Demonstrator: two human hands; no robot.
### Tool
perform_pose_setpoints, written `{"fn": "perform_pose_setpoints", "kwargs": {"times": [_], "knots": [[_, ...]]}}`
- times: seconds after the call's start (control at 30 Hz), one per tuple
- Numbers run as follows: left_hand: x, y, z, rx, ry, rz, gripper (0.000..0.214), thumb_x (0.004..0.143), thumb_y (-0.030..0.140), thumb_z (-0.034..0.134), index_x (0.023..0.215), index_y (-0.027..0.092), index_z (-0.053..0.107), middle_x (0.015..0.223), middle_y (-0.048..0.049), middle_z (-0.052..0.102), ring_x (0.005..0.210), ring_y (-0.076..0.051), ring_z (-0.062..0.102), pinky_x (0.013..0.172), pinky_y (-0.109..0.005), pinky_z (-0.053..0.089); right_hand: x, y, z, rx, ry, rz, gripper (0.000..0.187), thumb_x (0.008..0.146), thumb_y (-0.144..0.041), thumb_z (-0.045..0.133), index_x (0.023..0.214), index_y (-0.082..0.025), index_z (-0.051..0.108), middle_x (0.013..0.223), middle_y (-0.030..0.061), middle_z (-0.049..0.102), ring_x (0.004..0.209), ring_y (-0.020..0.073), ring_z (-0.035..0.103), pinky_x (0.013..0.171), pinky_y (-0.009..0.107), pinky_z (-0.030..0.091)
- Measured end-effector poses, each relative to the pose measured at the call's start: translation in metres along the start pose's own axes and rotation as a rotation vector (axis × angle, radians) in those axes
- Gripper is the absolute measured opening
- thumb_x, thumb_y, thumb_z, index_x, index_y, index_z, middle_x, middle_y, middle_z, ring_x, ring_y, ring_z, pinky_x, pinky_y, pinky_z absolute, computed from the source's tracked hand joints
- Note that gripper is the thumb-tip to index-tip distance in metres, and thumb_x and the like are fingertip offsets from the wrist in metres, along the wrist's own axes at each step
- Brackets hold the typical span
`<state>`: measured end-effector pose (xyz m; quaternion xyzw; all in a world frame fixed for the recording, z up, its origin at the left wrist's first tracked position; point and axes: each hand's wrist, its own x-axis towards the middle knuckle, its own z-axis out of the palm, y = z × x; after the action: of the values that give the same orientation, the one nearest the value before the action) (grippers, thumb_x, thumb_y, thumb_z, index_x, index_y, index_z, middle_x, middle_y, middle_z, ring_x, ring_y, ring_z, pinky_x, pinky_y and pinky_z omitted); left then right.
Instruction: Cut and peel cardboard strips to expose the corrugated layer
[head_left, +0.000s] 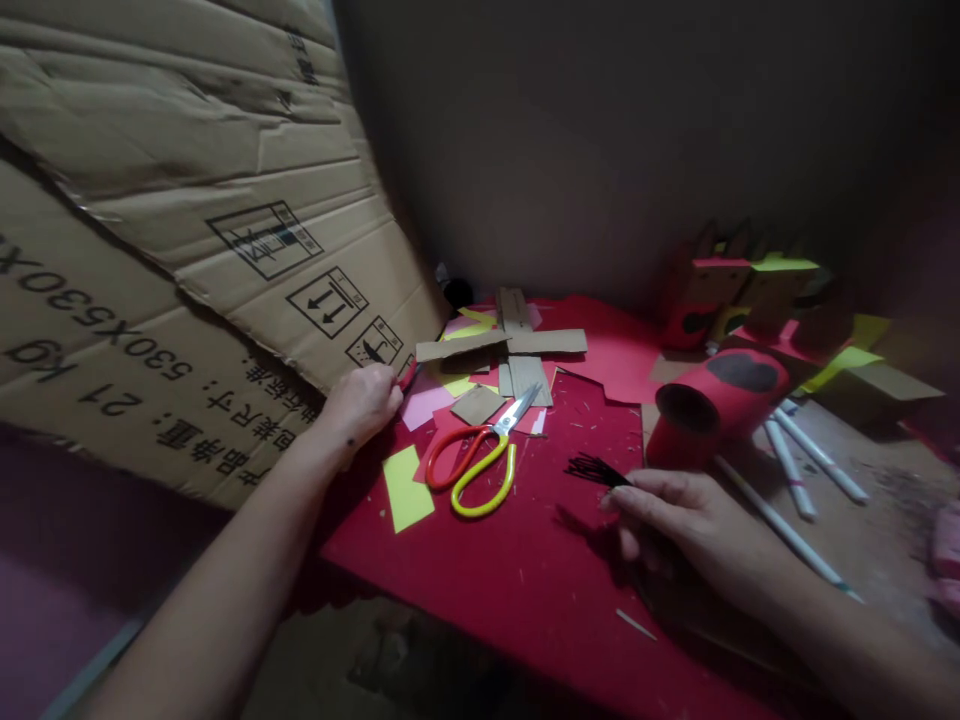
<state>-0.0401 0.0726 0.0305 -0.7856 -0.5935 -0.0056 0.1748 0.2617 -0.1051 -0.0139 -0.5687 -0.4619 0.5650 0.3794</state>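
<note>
My right hand point(694, 510) pinches a bundle of thin black strips point(596, 469) above the red tabletop point(540, 560). Curled closed at the table's left edge is my left hand point(364, 405). A small red piece point(407, 375) shows by its fingers, but what it is and whether I grip it cannot be made out. Between my hands lie scissors point(491, 450) with one red and one yellow handle. Close to the left hand are a yellow paper piece point(409, 490) and pink paper point(424, 400). A red tube with black oval patches point(712, 395) stands beyond my right hand.
A large printed cardboard sheet point(247, 250) leans along the left. Cardboard strips point(544, 342) lie over paper scraps at the back. Right of the tube are white sticks or pens point(821, 455). Several figures of cardboard and coloured paper point(750, 270) stand at the back right.
</note>
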Motion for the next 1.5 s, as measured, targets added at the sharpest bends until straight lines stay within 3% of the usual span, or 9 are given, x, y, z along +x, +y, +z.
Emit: {"fn": "perform_pose_setpoints", "kwargs": {"times": [0.2,0.33,0.5,0.57,0.67,0.73,0.87,1.17,1.5], "knots": [[0.005,0.000,0.002,-0.104,0.035,0.038,0.031,0.080,0.027,0.037,0.080,0.016,0.065,0.084,-0.0091,0.067,0.079,-0.023,0.062,0.067,-0.030,0.045,0.000,0.002,0.002,0.038,0.010,0.007,0.028,0.074,-0.043,0.058,0.067,-0.016,0.058,0.049,0.0002,0.059,0.039,0.0048,0.043,0.038,0.016,0.028],[-0.024,0.003,-0.009,-0.235,0.136,0.046,0.029,0.084,0.033,0.039,0.089,0.019,0.064,0.090,-0.0036,0.067,0.083,-0.017,0.062,0.073,-0.025,0.047,-0.002,0.000,0.002,0.028,0.028,0.013,0.028,0.074,-0.043,0.058,0.066,-0.016,0.058,0.048,0.0007,0.059,0.038,0.0052,0.042,0.038,0.017,0.027],[-0.111,0.009,-0.032,-0.365,0.863,-0.477,0.028,0.081,0.032,0.050,0.108,0.026,0.055,0.100,-0.0040,0.061,0.092,-0.024,0.058,0.084,-0.038,0.048,-0.002,0.000,0.003,0.018,0.033,0.010,0.029,0.074,-0.043,0.058,0.062,-0.017,0.056,0.050,0.0012,0.059,0.040,0.0061,0.042,0.040,0.018,0.028],[-0.137,0.005,-0.029,-0.482,0.996,-0.664,0.051,0.078,0.030,0.053,0.127,0.031,0.036,0.119,-0.0052,0.053,0.095,-0.026,0.057,0.080,-0.043,0.050,-0.003,0.000,0.003,0.003,0.049,0.009,0.030,0.074,-0.044,0.059,0.062,-0.017,0.056,0.049,0.0012,0.059,0.040,0.0065,0.042,0.040,0.019,0.028],[-0.149,-0.011,-0.012,-0.525,0.867,-0.862,0.070,0.073,0.039,0.059,0.133,0.023,0.026,0.131,-0.0124,0.043,0.105,-0.031,0.053,0.080,-0.046,0.050,-0.005,-0.002,0.005,-0.028,0.058,0.006,0.032,0.072,-0.047,0.060,0.062,-0.017,0.057,0.049,0.0019,0.058,0.041,0.0076,0.042,0.040,0.020,0.029],[-0.142,-0.025,0.000,-0.570,0.657,-1.054,0.061,0.067,0.049,0.062,0.116,0.016,0.047,0.113,-0.0137,0.058,0.097,-0.033,0.057,0.079,-0.050,0.049,-0.006,-0.004,0.006,-0.042,0.066,0.003,0.034,0.070,-0.049,0.061,0.060,-0.017,0.057,0.051,0.0025,0.059,0.041,0.0079,0.042,0.040,0.021,0.030],[-0.124,-0.038,0.005,-0.742,0.579,-0.987,0.034,0.064,0.044,0.064,0.079,0.013,0.063,0.084,-0.0101,0.069,0.083,-0.028,0.065,0.073,-0.038,0.053,-0.009,-0.009,0.009,-0.074,0.108,-0.005,0.037,0.064,-0.054,0.063,0.058,-0.017,0.057,0.049,0.0028,0.058,0.040,0.0078,0.041,0.040,0.021,0.030],[-0.109,-0.033,-0.021,-0.737,0.815,-0.709,0.030,0.070,0.040,0.061,0.085,0.015,0.068,0.083,-0.0049,0.072,0.078,-0.020,0.067,0.064,-0.026,0.052,-0.013,-0.006,0.015,-0.071,0.185,-0.049,0.039,0.063,-0.056,0.065,0.057,-0.018,0.059,0.051,0.0053,0.058,0.040,0.0098,0.039,0.039,0.024,0.028],[-0.100,-0.047,-0.028,-0.790,0.816,-0.552,0.027,0.072,0.033,0.059,0.089,0.013,0.068,0.085,-0.0057,0.072,0.078,-0.017,0.066,0.067,-0.024,0.052,-0.014,0.003,0.005,-0.247,0.150,-0.094,0.033,0.076,-0.053,0.055,0.066,-0.023,0.064,0.060,0.0095,0.059,0.045,0.0141,0.045,0.041,0.030,0.034]]}}
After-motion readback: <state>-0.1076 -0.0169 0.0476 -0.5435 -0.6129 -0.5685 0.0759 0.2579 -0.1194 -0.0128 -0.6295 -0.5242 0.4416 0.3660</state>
